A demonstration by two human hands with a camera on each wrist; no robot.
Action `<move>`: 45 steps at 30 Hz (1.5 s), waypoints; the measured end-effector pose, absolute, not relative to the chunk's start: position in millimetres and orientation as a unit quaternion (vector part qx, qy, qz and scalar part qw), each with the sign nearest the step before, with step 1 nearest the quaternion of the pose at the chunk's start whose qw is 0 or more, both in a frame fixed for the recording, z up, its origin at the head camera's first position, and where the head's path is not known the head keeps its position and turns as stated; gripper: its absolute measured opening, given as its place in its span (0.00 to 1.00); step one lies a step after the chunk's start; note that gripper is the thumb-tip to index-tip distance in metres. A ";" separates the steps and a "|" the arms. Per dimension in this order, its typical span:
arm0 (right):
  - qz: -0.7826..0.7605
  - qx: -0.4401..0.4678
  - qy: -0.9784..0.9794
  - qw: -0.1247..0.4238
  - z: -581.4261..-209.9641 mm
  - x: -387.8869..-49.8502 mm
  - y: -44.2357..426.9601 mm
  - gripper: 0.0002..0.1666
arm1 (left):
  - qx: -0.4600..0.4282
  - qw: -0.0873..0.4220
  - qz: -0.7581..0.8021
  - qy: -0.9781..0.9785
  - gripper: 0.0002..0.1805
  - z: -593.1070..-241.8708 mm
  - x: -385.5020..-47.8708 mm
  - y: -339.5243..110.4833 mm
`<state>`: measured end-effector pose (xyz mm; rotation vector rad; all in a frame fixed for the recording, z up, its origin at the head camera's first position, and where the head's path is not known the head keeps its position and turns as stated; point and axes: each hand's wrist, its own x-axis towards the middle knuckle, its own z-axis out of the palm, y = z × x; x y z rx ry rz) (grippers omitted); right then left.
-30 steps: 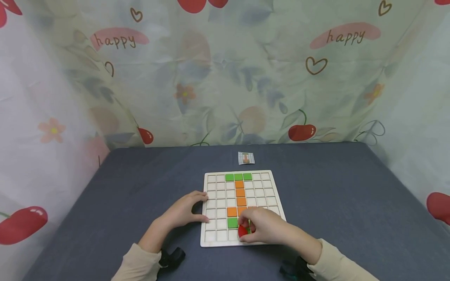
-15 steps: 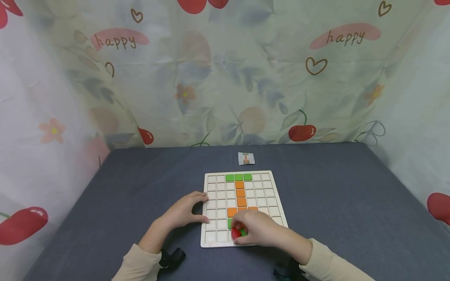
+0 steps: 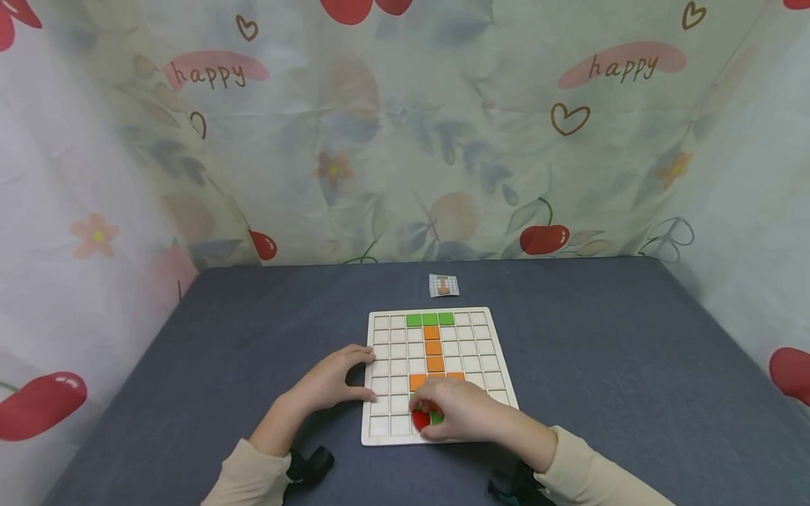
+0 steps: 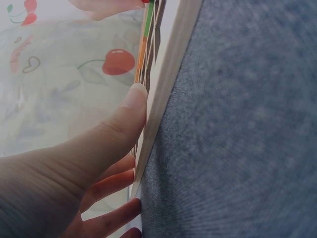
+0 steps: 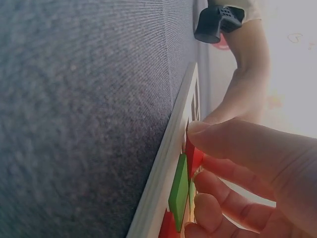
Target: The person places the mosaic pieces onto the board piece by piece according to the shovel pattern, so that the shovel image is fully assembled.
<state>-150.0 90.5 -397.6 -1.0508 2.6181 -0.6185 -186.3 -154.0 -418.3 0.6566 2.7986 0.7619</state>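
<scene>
My right hand (image 3: 462, 409) is over the lower part of a white grid board (image 3: 386, 426), pinching a red tile (image 3: 420, 421) with a curved edge at the bottom row. In the right wrist view, the red tile (image 5: 193, 153) sits under the thumb, beside a green tile (image 5: 179, 192); another red tile (image 5: 169, 226) lies beyond it. My left hand (image 3: 332, 378) rests on the board's left edge, thumb and fingertips spread apart along it. Orange tiles (image 3: 433, 348) form a column, topped by a row of green tiles (image 3: 430, 320). The right hand hides some lower cells.
A small printed card (image 3: 444, 285) showing a coloured grid pattern lies behind the board. Dark grey cloth (image 3: 588, 351) covers the table. A patterned curtain (image 3: 405, 140) hangs around the back and sides. Black wrist cameras (image 3: 310, 465) are strapped on both wrists.
The right hand has shifted left along the bottom row with the red tile, uncovering an orange tile above it. My left hand and the board stay in place.
</scene>
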 end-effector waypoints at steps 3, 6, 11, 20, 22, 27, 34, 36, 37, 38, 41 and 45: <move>-0.216 -0.363 0.897 0.131 -397.0 -150.4 90.5 0.11 | 0.222 0.084 0.256 0.937 0.38 -418.2 -186.4 -154.2; -0.217 -0.367 0.895 0.132 -396.7 -150.9 90.6 0.12 | 0.225 0.084 0.256 0.936 0.38 -418.2 -186.6 -154.6; -0.218 -0.372 0.892 0.138 -396.0 -151.6 91.1 0.13 | 0.228 0.085 0.255 0.936 0.38 -418.2 -186.9 -154.9; -0.221 -0.382 0.886 0.142 -395.6 -152.7 90.5 0.14 | 0.230 0.084 0.252 0.936 0.38 -417.9 -187.4 -155.3; -0.220 -0.383 0.886 0.143 -395.5 -152.7 90.5 0.14 | 0.230 0.083 0.252 0.936 0.38 -418.0 -187.5 -155.4; -0.223 -0.388 0.884 0.139 -395.0 -152.1 90.3 0.12 | 0.229 0.081 0.251 0.937 0.38 -418.3 -187.7 -155.4; -0.220 -0.382 0.885 0.151 -394.3 -152.3 89.8 0.13 | 0.225 0.083 0.249 0.938 0.38 -418.5 -187.6 -154.9; -0.217 -0.382 0.886 0.152 -394.8 -152.4 89.7 0.13 | 0.224 0.085 0.249 0.938 0.38 -418.7 -187.6 -154.9; -0.217 -0.381 0.886 0.153 -394.9 -152.4 89.7 0.13 | 0.224 0.086 0.249 0.938 0.38 -418.7 -187.7 -154.9; -0.218 -0.381 0.885 0.153 -395.0 -152.4 89.7 0.13 | 0.224 0.086 0.248 0.938 0.38 -418.8 -187.6 -155.0; -0.220 -0.377 0.886 0.155 -394.6 -152.0 90.4 0.13 | 0.223 0.088 0.251 0.938 0.38 -418.1 -187.0 -155.0; -0.230 -0.371 0.888 0.144 -391.3 -152.4 95.2 0.12 | 0.217 0.090 0.252 0.939 0.38 -417.3 -186.3 -153.9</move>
